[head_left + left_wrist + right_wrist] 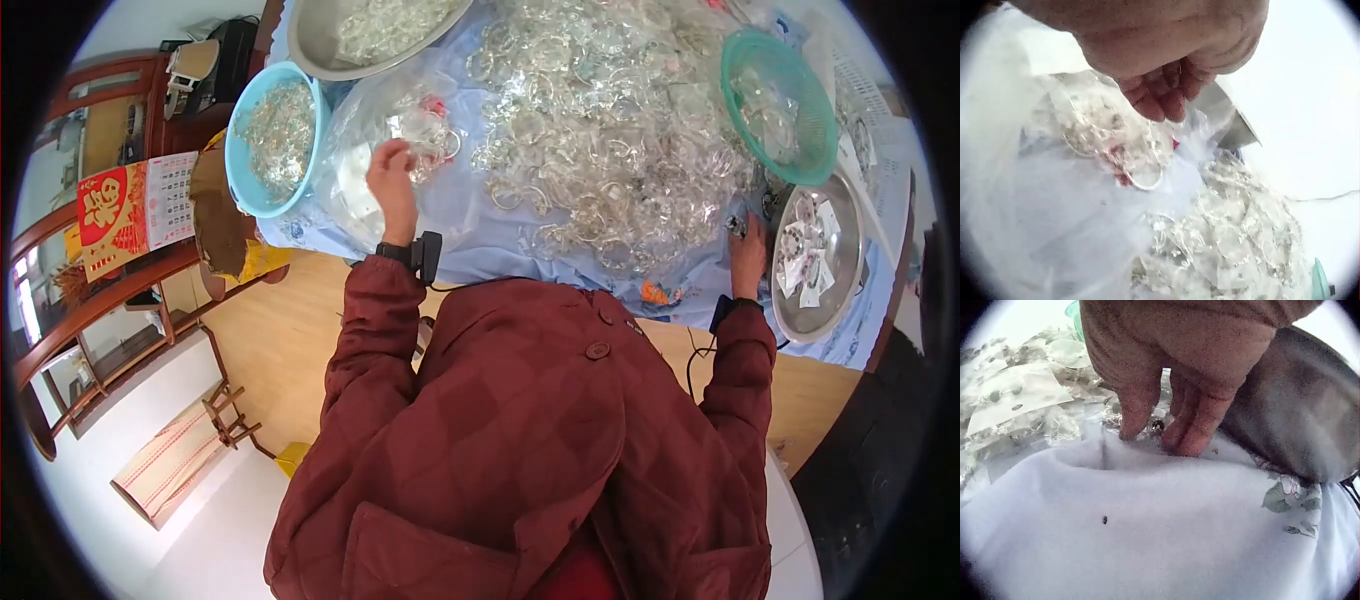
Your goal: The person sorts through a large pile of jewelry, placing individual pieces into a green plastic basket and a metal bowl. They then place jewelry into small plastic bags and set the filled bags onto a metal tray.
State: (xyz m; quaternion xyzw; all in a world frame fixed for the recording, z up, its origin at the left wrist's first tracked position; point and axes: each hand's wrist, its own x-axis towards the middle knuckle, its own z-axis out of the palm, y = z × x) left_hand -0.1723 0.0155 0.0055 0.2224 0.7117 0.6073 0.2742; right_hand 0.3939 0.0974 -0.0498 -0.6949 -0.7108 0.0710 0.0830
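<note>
My left hand [392,190] hovers over a large clear plastic bag [350,130] of small packets on the table's left. Its fingers [1163,106] bend loosely downward in the left wrist view, with nothing visible between them. A white ring-shaped piece [1147,181] lies below, on the bag's contents. At the right, my right hand [746,262] reaches down to the blue cloth beside the steel bowl. Its thumb and fingers [1194,434] close around a small dark, shiny piece [1157,425], partly hidden by the hand. A wide heap of clear packets [620,130] lies between the hands.
A light blue basin [234,150] of packets stands left of the bag, and a large steel basin [345,74] behind it. On the right, a green basket [822,120] overlaps a steel bowl [852,250] holding white cards. Flower-patterned blue cloth [480,250] covers the table.
</note>
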